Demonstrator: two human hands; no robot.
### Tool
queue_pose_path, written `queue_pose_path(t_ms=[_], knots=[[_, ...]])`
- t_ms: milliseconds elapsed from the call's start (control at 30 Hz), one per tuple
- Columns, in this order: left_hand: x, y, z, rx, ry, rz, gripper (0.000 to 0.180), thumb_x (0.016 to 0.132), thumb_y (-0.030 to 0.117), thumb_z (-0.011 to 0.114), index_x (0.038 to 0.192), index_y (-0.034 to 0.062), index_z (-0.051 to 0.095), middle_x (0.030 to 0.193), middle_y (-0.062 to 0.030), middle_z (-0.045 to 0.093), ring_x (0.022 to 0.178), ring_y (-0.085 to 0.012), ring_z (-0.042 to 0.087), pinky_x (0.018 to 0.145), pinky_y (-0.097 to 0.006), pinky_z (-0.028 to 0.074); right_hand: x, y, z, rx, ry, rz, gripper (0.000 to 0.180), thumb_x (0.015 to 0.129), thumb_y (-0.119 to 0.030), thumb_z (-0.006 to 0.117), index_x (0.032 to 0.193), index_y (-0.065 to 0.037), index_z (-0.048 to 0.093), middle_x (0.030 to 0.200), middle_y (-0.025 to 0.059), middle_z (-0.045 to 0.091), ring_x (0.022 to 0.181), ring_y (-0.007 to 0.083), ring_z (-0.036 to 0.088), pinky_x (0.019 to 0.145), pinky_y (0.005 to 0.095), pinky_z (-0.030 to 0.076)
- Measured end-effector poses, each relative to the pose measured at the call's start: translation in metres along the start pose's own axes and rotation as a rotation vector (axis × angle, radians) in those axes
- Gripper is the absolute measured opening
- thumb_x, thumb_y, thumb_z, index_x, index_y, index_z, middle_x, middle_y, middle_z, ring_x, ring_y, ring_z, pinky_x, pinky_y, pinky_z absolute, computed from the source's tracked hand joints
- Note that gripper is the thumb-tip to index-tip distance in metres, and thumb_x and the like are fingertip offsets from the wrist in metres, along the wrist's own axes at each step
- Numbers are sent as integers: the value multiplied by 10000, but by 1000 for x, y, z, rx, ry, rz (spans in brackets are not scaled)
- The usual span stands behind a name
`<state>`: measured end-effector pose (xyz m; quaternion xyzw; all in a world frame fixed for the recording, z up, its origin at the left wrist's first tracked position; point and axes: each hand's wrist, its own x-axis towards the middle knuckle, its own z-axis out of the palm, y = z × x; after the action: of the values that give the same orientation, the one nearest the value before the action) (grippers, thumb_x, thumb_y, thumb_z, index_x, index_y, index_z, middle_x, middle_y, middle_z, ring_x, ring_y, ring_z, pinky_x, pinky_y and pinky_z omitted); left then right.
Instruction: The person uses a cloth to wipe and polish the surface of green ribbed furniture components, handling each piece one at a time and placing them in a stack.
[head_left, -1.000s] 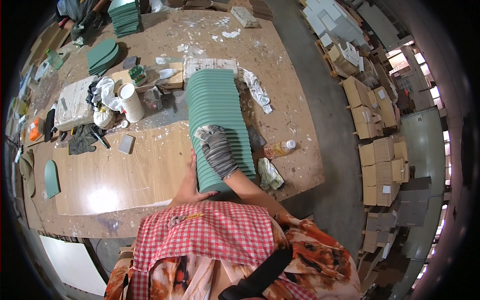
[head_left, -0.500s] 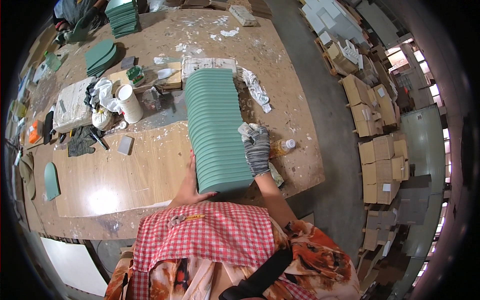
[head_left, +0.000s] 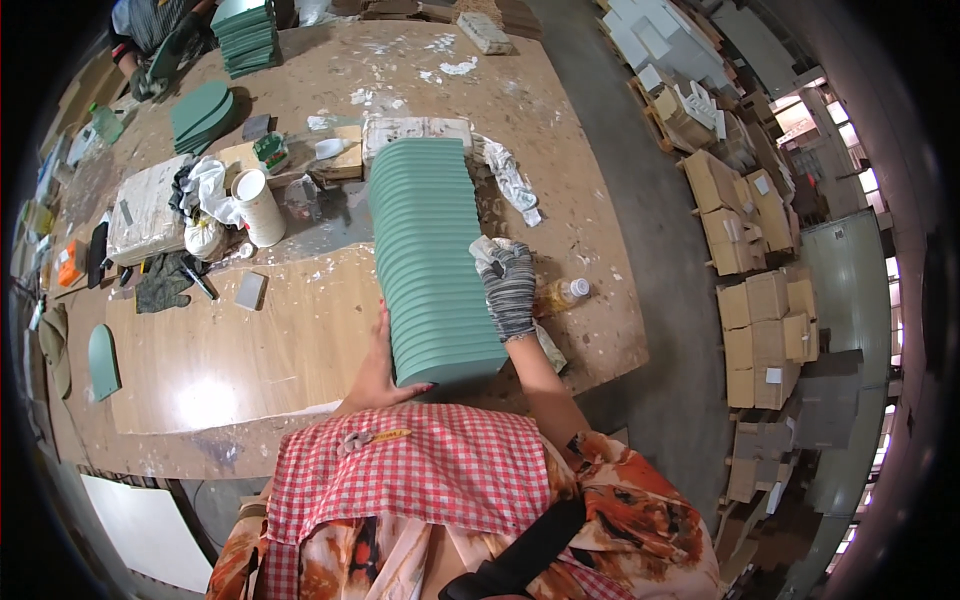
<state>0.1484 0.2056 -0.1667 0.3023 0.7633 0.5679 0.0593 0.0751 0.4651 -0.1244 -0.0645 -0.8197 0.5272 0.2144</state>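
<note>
A long row of green round-topped panels point(head_left: 425, 260), packed face to face, stands on the worktable in front of me. My bare left hand point(head_left: 378, 365) lies flat against the row's left side at the near end, fingers stretched out and the thumb along the nearest panel. On the right side, my right hand point(head_left: 510, 290) in a striped grey knit glove is closed on a white rag point(head_left: 484, 252), pressing it to the panel edges. Beside that glove is a clear bottle of yellowish liquid point(head_left: 562, 294). A plaster-smeared block point(head_left: 415, 130) touches the row's far end.
The worktable point(head_left: 560, 130) carries a white cup point(head_left: 258, 205), a spare glove point(head_left: 163, 283), a small grey block point(head_left: 251, 290) and a single green panel point(head_left: 103, 362). A crumpled cloth point(head_left: 512, 182) lies right of the row. A co-worker's gloved hand point(head_left: 148, 85) shows at the far left.
My right hand has shifted slightly left and away from me along the panel edges with the rag. My left hand stays put. The co-worker's hands and panel have moved.
</note>
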Motion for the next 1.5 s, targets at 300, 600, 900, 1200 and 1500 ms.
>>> queue_pose_path(t_ms=[300,600,900,1200,1500], knots=[[-1,-4,4,-31,6,25,1336,647,418,863,1514,-15,-56,1572,-288,9,1461,-436,82,1174,-477,183,-8,-56,35,76,-178,-24,289,830,80,615,1108,0,610,1027,85,654,974,176,600,873,287,496],[-8,-11,1,8,35,28,1339,645,411,866,1516,-16,-57,1567,-296,13,1461,-434,83,1178,-473,173,-26,-55,109,-519,-490,-343,312,909,-90,489,1171,3,629,1186,207,595,1139,330,535,1040,365,398],[-6,-13,5,-4,-17,-7,1339,636,415,862,1509,-41,-44,1563,-303,22,1463,-433,76,1183,-468,159,-25,-22,125,-296,-390,-199,236,797,-59,580,1008,-20,676,1062,180,619,1027,322,574,938,390,460],[-8,-9,3,18,30,8,1340,641,445,856,1503,-54,-42,1563,-305,25,1463,-435,72,1184,-467,148,-11,-63,75,-47,-256,-262,177,821,57,627,990,22,591,982,120,610,890,173,597,809,266,484],[-3,4,1,16,-9,-45,1347,644,460,850,1502,-49,-55,1564,-311,10,1462,-439,71,1183,-465,157,-1,-30,1,486,71,194,75,882,46,578,943,3,586,912,42,590,810,106,543,750,229,484]])
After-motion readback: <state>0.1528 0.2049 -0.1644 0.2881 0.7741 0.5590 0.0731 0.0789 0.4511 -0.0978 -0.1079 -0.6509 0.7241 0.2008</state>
